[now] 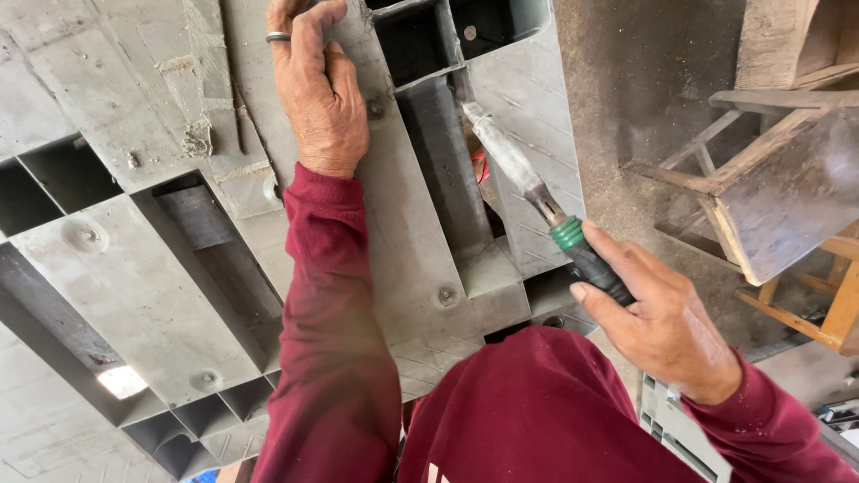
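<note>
My left hand [318, 89], a ring on one finger, rests flat on a grey plastic pallet [134, 268] near its upper middle, fingers curled against a slat beside a dark opening. My right hand [662, 322] grips the black and green handle of a chisel-like tool [528, 192]. Its dusty metal blade points up and left into a gap between the pallet's slats, near a bit of red showing inside. Both arms wear maroon sleeves.
The pallet has several dark rectangular openings and round fasteners [447, 295]. To the right is a dirt floor [626, 80] with a weathered wooden stool or frame [778, 188]. Another grey plastic piece [680, 429] lies at lower right.
</note>
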